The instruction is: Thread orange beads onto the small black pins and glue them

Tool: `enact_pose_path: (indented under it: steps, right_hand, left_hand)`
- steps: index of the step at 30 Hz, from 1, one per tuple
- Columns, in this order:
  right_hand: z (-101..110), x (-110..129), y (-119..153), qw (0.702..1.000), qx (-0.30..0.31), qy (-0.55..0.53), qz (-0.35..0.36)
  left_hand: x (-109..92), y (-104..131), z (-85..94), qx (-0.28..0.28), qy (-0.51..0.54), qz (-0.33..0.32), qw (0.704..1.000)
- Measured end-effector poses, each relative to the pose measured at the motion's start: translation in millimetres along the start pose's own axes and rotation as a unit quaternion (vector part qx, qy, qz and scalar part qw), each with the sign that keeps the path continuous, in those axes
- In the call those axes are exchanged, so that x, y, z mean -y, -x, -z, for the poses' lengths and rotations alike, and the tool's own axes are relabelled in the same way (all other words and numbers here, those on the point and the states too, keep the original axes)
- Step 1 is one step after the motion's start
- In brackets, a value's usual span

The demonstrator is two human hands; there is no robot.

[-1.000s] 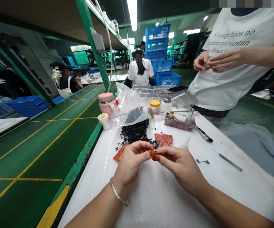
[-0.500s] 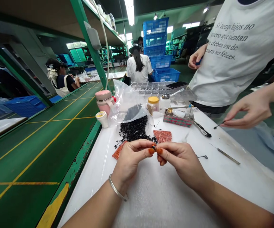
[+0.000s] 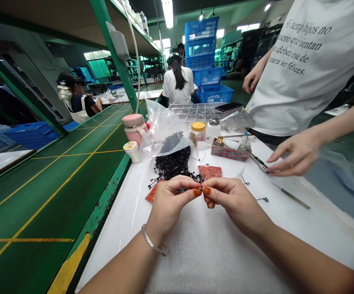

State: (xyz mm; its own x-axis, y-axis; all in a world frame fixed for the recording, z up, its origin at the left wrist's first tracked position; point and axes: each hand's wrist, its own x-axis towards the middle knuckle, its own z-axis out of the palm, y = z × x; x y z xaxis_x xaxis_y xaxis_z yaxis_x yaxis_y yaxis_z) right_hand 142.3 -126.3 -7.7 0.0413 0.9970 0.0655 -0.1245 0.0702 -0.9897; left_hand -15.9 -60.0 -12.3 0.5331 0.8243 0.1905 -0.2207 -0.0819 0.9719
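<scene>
My left hand [image 3: 173, 200] and my right hand [image 3: 230, 200] meet fingertip to fingertip above the white table [image 3: 195, 253]. Each is pinched on something small, mostly hidden between the orange-stained fingertips. Just beyond them lies a heap of small black parts [image 3: 173, 163], spilling from a clear plastic bag [image 3: 155, 126]. One bag of orange pieces [image 3: 210, 172] rests behind my right hand, and another orange bag [image 3: 154, 192] is partly covered by my left hand.
A co-worker's hand [image 3: 298, 155] reaches over the table's right side, near a cutter [image 3: 258, 162] and a thin metal tool [image 3: 295, 199]. Behind stand a pink cup [image 3: 133, 127], a yellow-lidded jar [image 3: 198, 132], a small box [image 3: 230, 152] and a compartment tray [image 3: 192, 110]. A green belt [image 3: 57, 196] runs left.
The co-worker's hand has moved left and down over the table, and a small black part now lies near the cutter. My hands remain together in nearly the same place.
</scene>
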Motion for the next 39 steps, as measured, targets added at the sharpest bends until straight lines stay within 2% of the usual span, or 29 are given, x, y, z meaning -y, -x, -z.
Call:
enact_pose_path:
  steps: [6, 23, 30, 36, 39]
  right_hand:
    - [-2.2, 2.8, 1.1, 0.999, -0.043, 0.026, 0.005]
    - [-4.5, 5.7, 2.4, 0.991, -0.076, 0.095, 0.047]
    - [-3.7, 6.4, 3.1, 0.989, -0.074, 0.121, 0.039]
    - [-6.0, 5.7, 3.7, 0.991, -0.08, 0.102, 0.042]
    - [2.8, 7.7, 0.6, 0.991, -0.099, 0.079, 0.045]
  left_hand:
    - [2.0, 0.9, -1.3, -0.032, -0.016, 0.028, 0.999]
    - [1.0, 1.3, -3.3, -0.034, -0.075, -0.043, 0.996]
    - [-0.3, 1.3, -4.3, -0.044, -0.093, -0.033, 0.994]
    - [0.3, 0.7, -4.6, -0.045, -0.087, -0.025, 0.995]
    - [-1.3, 1.0, -4.3, -0.056, -0.081, -0.001, 0.995]
